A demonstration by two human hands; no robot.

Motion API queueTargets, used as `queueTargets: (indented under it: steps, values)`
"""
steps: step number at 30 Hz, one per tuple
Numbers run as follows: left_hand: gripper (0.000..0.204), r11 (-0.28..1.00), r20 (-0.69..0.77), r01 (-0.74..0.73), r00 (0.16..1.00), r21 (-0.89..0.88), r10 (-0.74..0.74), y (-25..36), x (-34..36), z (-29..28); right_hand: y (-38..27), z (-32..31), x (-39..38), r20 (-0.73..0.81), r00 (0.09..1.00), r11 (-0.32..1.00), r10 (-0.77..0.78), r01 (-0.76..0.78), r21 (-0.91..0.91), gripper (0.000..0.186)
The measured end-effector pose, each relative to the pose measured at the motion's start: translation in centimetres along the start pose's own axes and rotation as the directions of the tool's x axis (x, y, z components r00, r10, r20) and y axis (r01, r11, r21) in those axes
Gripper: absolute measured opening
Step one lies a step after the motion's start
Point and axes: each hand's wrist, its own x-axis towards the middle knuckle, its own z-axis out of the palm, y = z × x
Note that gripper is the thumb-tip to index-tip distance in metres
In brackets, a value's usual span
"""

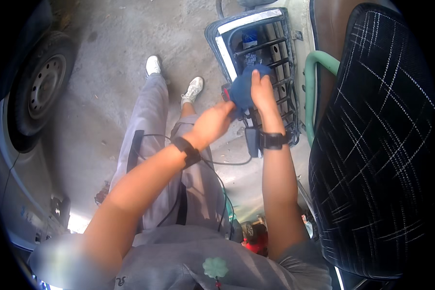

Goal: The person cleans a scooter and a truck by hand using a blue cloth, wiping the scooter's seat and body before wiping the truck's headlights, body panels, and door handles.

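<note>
The left hand, angled inward, pinches a blue cloth that the right hand, reaching straight ahead, holds over a black barred basket, with a patterned seat to the right, grey concrete floor to the left and a car wheel beyond.

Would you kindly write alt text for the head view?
A person's left hand and right hand touch a dark blue cloth-like item over a black barred frame with a white edge, near a black seat with white crisscross lines.

Bright light on the concrete floor; lower-left patch heavily blurred; edges bow toward black rims.
</note>
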Motion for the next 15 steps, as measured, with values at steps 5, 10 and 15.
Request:
queueTargets:
  steps: [5, 10, 15]
  values:
    - [0.032, 0.977, 0.165, -0.145, 0.971, -0.158, 0.171, 3.3, -2.0, 2.7, 5.4, -4.9, -5.5, -0.439, 0.894, 0.979, 0.087, 0.005, 0.204, 0.048]
    - [0.034, 0.988, 0.070, -0.066, 0.995, -0.143, 0.076, 1.5, -3.1, 2.0, 6.6, -0.2, -6.2, -0.180, 0.982, 0.984, 0.055, -0.022, 0.176, 0.074]
    - [0.031, 0.980, -0.054, -0.130, 0.991, -0.149, 0.124, 1.9, -0.4, -1.1, 4.3, -0.9, 2.3, -0.232, 0.909, 0.705, 0.345, -0.087, 0.704, 0.034]
